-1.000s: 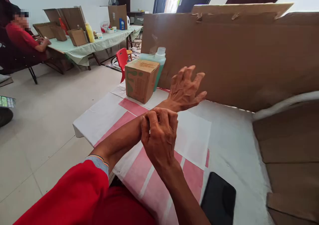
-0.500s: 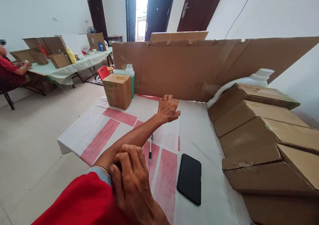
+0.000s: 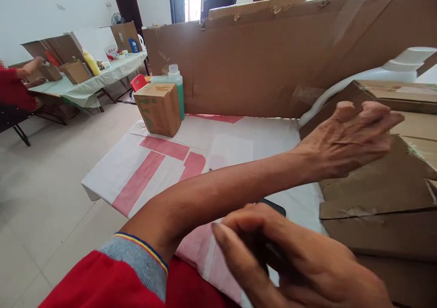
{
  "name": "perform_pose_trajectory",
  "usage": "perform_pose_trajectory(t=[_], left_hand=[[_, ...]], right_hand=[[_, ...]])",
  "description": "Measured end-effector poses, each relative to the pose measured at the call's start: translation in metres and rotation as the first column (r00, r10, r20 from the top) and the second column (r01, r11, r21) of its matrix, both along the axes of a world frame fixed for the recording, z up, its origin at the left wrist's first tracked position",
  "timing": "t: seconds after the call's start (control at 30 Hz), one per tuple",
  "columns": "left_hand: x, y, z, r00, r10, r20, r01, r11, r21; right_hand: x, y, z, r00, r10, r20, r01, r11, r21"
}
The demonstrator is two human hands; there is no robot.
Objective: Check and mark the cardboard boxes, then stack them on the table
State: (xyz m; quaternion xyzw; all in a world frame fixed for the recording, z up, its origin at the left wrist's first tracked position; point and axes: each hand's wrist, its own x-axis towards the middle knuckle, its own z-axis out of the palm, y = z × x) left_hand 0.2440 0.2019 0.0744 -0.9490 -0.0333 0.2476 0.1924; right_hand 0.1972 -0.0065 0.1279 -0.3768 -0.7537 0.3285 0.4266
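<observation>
Perhaps outstretched to present its forearm (image 3: 211, 189), the left hand (image 3: 348, 139), grip hidden, hangs near cardboard boxes (image 3: 382, 230); the right hand (image 3: 307, 258) curls loosely, apparently empty.

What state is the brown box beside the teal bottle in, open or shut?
Shut: the brown box has a flat top with no flap raised; can't tell whether it's sealed.

Table (image 3: 105, 178) open front-left; cardboard panel (image 3: 246, 71) bars rear, boxes (image 3: 375, 233) right.
</observation>
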Motion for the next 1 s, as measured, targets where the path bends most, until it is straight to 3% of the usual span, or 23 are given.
perform_pose_trajectory(t=[0.03,0.1,0.2,0.4,0.57,0.67,0.83,1.0], left_hand=[[-0.002,-0.005,0.002,0.996,0.019,0.089,-0.03,0.991,0.128],[-0.014,-0.013,0.005,0.927,0.071,0.369,-0.204,0.92,0.334],[-0.037,-0.017,0.001,0.78,0.116,0.615,-0.392,0.856,0.337],[-0.063,-0.007,-0.024,0.71,0.248,0.658,-0.476,0.859,0.189],[-0.073,-0.005,-0.034,0.664,0.303,0.683,-0.516,0.847,0.125],[-0.076,-0.005,-0.038,0.661,0.335,0.671,-0.528,0.843,0.099],[-0.072,-0.008,-0.043,0.672,0.33,0.662,-0.5,0.862,0.078],[-0.067,-0.014,-0.046,0.675,0.32,0.665,-0.462,0.886,0.044]], right_hand=[[-0.006,0.0,0.002,0.999,0.039,0.003,-0.039,0.999,0.015],[-0.015,0.003,0.003,0.998,0.065,0.009,-0.065,0.998,0.02],[-0.017,0.01,-0.003,0.999,0.053,0.014,-0.052,0.997,-0.049],[-0.005,0.034,-0.023,0.999,-0.009,0.031,0.016,0.973,-0.231],[0.001,0.048,-0.036,0.999,-0.038,0.004,0.038,0.965,-0.261],[0.002,0.041,-0.031,0.998,-0.063,-0.008,0.059,0.966,-0.25],[-0.014,0.013,-0.023,0.987,0.157,-0.02,-0.157,0.968,-0.197],[-0.017,0.015,-0.037,0.993,0.082,-0.091,-0.107,0.943,-0.316]])
